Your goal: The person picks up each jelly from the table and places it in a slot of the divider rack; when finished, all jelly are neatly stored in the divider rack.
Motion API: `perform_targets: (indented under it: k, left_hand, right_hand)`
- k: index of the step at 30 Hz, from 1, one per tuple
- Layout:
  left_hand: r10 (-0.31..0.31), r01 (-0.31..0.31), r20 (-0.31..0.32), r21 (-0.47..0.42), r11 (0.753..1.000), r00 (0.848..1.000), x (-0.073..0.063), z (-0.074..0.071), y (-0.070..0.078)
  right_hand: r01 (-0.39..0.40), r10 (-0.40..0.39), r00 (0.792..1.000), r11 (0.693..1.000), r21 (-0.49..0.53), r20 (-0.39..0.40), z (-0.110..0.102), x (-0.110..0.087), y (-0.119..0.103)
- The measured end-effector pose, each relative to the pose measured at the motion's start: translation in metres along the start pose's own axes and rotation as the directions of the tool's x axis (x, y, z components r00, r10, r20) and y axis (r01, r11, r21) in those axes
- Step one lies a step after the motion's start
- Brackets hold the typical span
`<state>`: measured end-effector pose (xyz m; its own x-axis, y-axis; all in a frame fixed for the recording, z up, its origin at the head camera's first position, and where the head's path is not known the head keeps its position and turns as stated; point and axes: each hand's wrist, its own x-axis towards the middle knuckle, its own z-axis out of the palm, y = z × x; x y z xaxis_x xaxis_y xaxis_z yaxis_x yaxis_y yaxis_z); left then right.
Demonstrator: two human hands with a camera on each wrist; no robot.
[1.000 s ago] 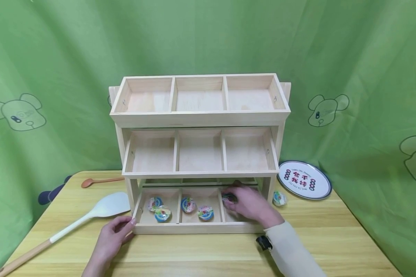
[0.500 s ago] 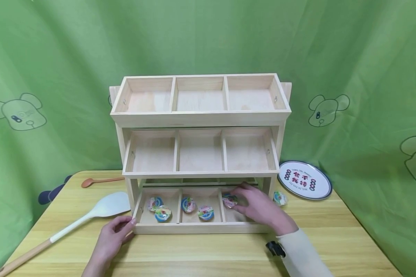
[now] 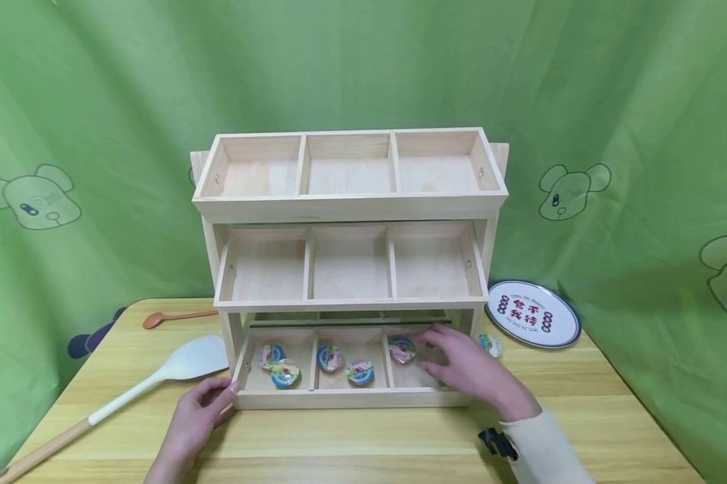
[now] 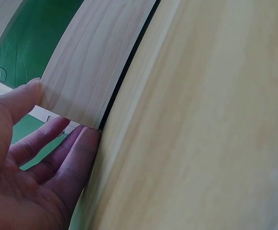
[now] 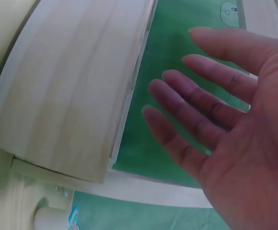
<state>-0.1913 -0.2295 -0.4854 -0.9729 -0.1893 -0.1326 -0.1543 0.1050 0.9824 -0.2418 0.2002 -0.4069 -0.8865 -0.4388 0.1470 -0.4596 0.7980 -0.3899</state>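
A three-tier wooden rack (image 3: pixel 350 210) stands on the table. In its bottom tray (image 3: pixel 351 400), small jelly cups with printed film lids lie in all three compartments. My left hand (image 3: pixel 197 413) holds the tray's front left corner, thumb at the top edge and fingers against the end, as the left wrist view shows. One jelly cup (image 3: pixel 402 349) sits in the right compartment. Just to its right is my right hand (image 3: pixel 472 370), apart from it, with nothing in the fingers. In the right wrist view the right hand's fingers (image 5: pixel 191 115) are spread and loosely extended.
Another jelly cup (image 3: pixel 490 345) lies on the table right of the rack, beside a white oval plate (image 3: pixel 533 314) with red lettering. On the left lie a white spatula (image 3: pixel 188 359) with a wooden handle and a small wooden spoon (image 3: pixel 154 320). Green curtain (image 3: pixel 363 60) hangs behind.
My right hand has let go of the jelly cup in the right compartment and drawn off to the right, leaving the cup there. The left hand stays at the tray corner.
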Motion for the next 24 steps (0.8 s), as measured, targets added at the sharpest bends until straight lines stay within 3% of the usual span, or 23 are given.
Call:
perform_targets:
  k: [10,24]
  left_hand:
    - [0.007,-0.007,0.000,-0.005,1.000,1.000,0.001,0.001,-0.001]
    - [0.021,-0.021,0.001,0.009,1.000,1.000,0.001,0.000,0.000]
  right_hand:
    - [0.014,-0.014,1.000,1.000,0.005,-0.009,-0.010,-0.015,0.002]
    - [0.015,-0.010,0.999,0.988,0.155,-0.033,-0.026,-0.034,0.018]
